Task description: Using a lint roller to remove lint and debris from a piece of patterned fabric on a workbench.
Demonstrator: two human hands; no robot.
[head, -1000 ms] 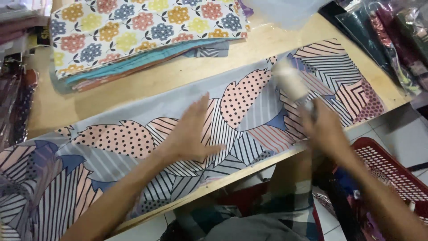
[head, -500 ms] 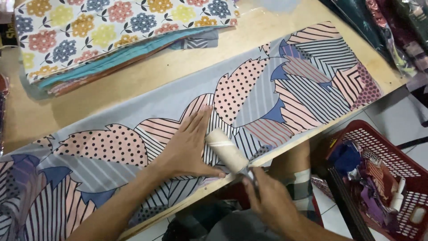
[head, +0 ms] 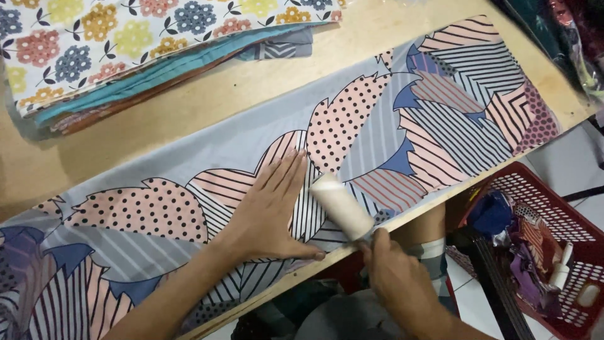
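A long grey fabric strip (head: 377, 126) printed with pink dotted and striped leaf shapes lies flat along the wooden table (head: 207, 107). My left hand (head: 270, 211) presses flat on the fabric, fingers spread. My right hand (head: 396, 277) grips the handle of a white lint roller (head: 340, 204), whose roll rests on the fabric just right of my left hand, near the table's front edge.
A stack of folded fabrics (head: 145, 50), topped by a flowered one, lies at the back left. A red plastic basket (head: 553, 252) with scraps and small items stands on the floor at the right, below the table edge.
My right hand brought the lint roller from the fabric's right part back toward me and leftward, close beside my left hand. My left hand stayed pressed on the fabric.
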